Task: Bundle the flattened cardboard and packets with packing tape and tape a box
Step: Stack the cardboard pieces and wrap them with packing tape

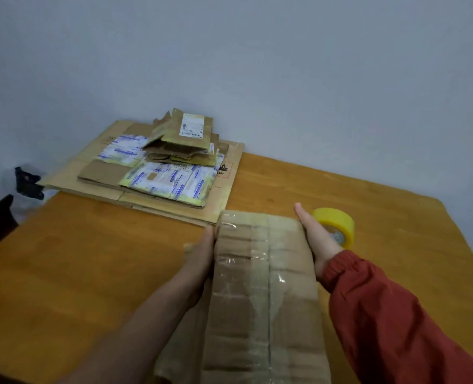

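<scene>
Box point(260, 273) pressed between two flat hands: left hand point(202, 253) and right hand point(317, 236), fingers straight along its sides and curled round nothing. Tape roll point(338, 223) sits just right of the box, partly behind the right hand; the flattened cardboard point(224, 189) with packets point(171, 180) lies beyond the box, to its left. Risk: palm pressure alone may let the box slip or its flaps spring apart along the wrinkled centre seam — fresh tape would then bridge a gap.

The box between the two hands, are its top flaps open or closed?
Closed. The box flaps lie flat and meet at a middle seam, with clear tape across them.
</scene>
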